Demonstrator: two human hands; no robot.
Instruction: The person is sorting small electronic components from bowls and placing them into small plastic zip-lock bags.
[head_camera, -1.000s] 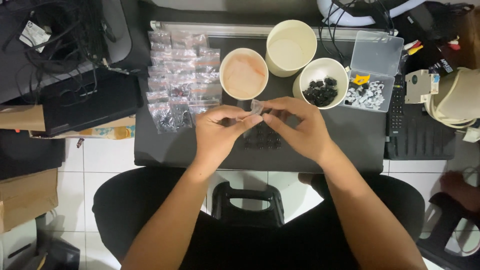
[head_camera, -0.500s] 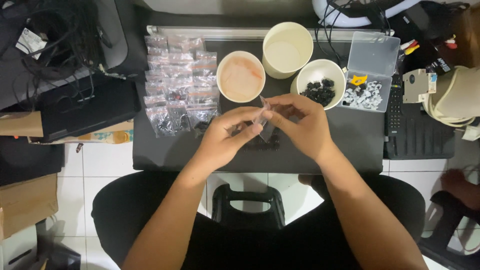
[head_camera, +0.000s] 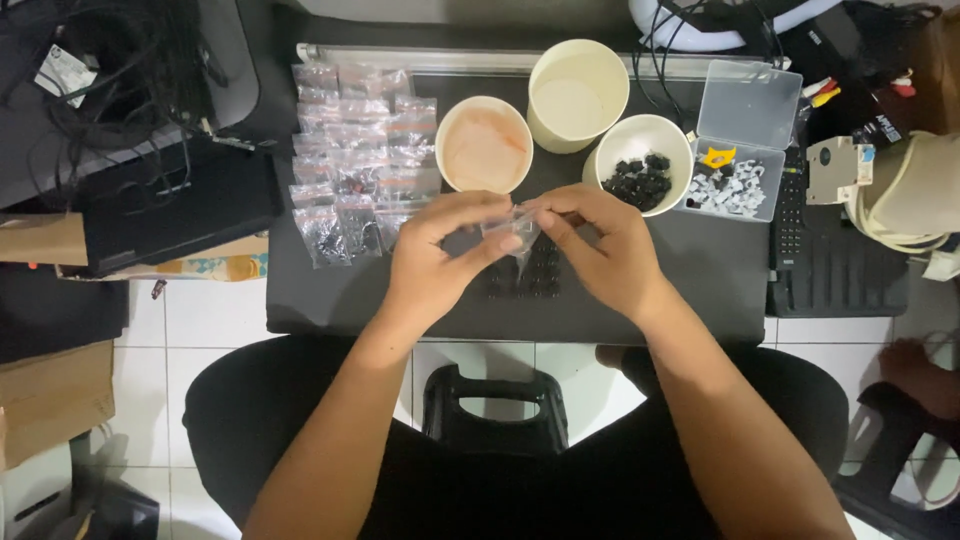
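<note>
Both hands meet over the middle of a dark tabletop (head_camera: 700, 290). My left hand (head_camera: 440, 255) and my right hand (head_camera: 600, 245) pinch the two sides of a small clear plastic bag (head_camera: 512, 228) held between them. Under the hands lie several small black parts (head_camera: 535, 278) on the table. A pile of filled small clear bags (head_camera: 350, 165) lies to the left of my left hand.
Three paper cups stand behind the hands: one with an orange-tinted inside (head_camera: 484, 145), one empty cream one (head_camera: 578, 95), one holding black parts (head_camera: 640, 178). A clear plastic box (head_camera: 735, 165) with white parts sits at the right. A black stool (head_camera: 495, 405) is below the table edge.
The hands have stayed together over the table centre; my fingers have shifted on the small bag, which now hangs more visibly between the thumbs.
</note>
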